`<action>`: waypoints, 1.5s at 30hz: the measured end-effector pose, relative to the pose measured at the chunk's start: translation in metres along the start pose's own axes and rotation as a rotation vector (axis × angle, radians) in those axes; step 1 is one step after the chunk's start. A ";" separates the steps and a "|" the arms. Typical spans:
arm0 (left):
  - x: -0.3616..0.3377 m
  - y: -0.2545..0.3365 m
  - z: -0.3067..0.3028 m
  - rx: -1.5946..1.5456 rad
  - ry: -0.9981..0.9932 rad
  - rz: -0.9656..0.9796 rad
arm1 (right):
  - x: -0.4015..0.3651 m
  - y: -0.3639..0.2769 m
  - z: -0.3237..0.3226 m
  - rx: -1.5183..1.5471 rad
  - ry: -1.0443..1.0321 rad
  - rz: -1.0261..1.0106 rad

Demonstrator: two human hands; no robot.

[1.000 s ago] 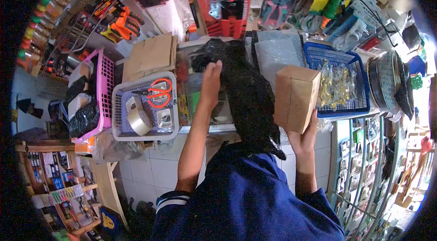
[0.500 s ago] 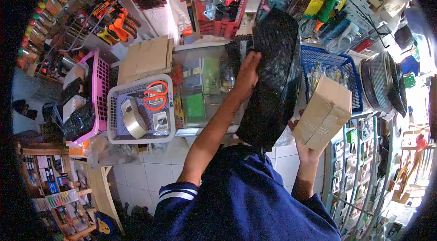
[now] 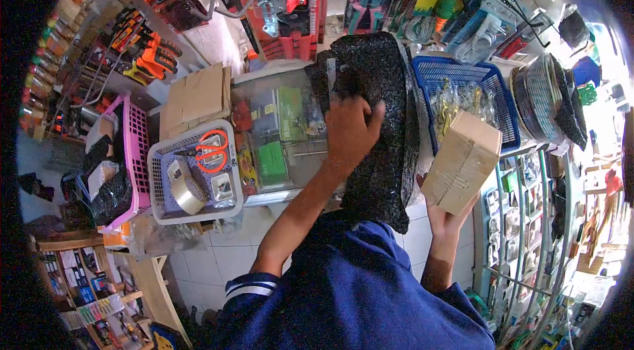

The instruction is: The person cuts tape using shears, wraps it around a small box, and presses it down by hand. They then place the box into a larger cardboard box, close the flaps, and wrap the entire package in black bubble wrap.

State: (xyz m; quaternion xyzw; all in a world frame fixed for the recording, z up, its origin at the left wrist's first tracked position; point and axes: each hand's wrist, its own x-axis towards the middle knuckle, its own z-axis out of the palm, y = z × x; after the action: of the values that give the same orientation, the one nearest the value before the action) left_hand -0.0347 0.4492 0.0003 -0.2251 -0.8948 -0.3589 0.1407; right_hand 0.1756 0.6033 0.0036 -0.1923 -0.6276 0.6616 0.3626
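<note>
A wide black plastic sheet (image 3: 380,172) lies over the glass counter and hangs past its front edge. My left hand (image 3: 353,127) is on top of it, back up, with the fingers partly bent; whether they pinch the plastic is hard to make out. At the right, my right hand (image 3: 448,214) holds a small brown cardboard box (image 3: 462,164) from below, tilted, in front of the blue basket (image 3: 508,122). Packets with brass-coloured pieces (image 3: 472,102) lie inside that basket.
A grey basket (image 3: 157,195) with orange-handled scissors (image 3: 211,150) and a tape roll (image 3: 188,193) stands left, beside a pink basket (image 3: 137,152). Flat cardboard (image 3: 195,99) lies behind. Packaged tools (image 3: 284,6) hang above the counter. Coiled hose (image 3: 538,102) is at far right.
The black plastic has come down from a raised, bunched position and now lies flatter on the counter. My left hand has moved onto its top. The box stays in my right hand.
</note>
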 end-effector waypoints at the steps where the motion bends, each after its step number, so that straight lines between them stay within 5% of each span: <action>1: -0.009 0.004 -0.004 0.013 -0.173 -0.050 | -0.002 -0.002 0.001 -0.020 0.002 -0.022; 4: -0.029 0.006 0.025 0.264 -0.069 -0.005 | -0.003 -0.009 0.006 -0.236 -0.061 -0.034; 6: -0.025 0.011 0.030 0.147 -0.087 -0.005 | 0.000 -0.018 0.014 0.060 -0.001 0.156; 7: -0.023 0.014 0.030 0.089 -0.097 -0.003 | -0.001 -0.026 0.019 0.452 0.094 0.345; 9: -0.018 0.013 0.035 0.013 -0.145 0.040 | -0.003 -0.023 0.019 0.475 0.097 0.222; 10: -0.014 0.014 0.034 -0.025 -0.170 0.065 | -0.007 -0.011 0.011 0.102 0.004 -0.087; 12: -0.015 0.017 0.017 -0.491 -0.315 -0.063 | -0.005 0.006 -0.006 -0.170 -0.101 -0.187; 16: -0.044 0.020 -0.045 -1.246 -0.264 -0.436 | 0.000 0.006 -0.033 0.406 -0.028 0.381; 18: -0.062 0.016 -0.092 -1.103 -0.227 -0.524 | 0.000 -0.006 -0.028 0.650 -0.056 0.472; 22: -0.090 -0.012 -0.116 -1.411 0.091 -0.612 | -0.009 0.002 0.012 1.005 -0.287 0.623; 26: -0.110 -0.046 -0.120 -1.499 0.283 -0.858 | 0.007 0.037 0.058 1.069 -0.284 0.693; 34: -0.079 -0.057 -0.176 -0.990 0.531 -0.641 | 0.032 0.057 0.100 0.879 -0.329 0.664; 39: -0.068 -0.084 -0.165 -0.618 0.223 -0.239 | 0.034 0.059 0.098 0.900 -0.388 0.640; 45: -0.080 -0.134 -0.095 -0.490 0.043 -0.613 | 0.031 0.067 0.095 0.916 -0.342 0.641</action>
State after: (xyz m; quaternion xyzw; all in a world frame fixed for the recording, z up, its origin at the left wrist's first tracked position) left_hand -0.0251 0.2719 -0.0431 0.0333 -0.8051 -0.5920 -0.0124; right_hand 0.0716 0.5635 -0.0422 -0.0868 -0.2377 0.9638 0.0838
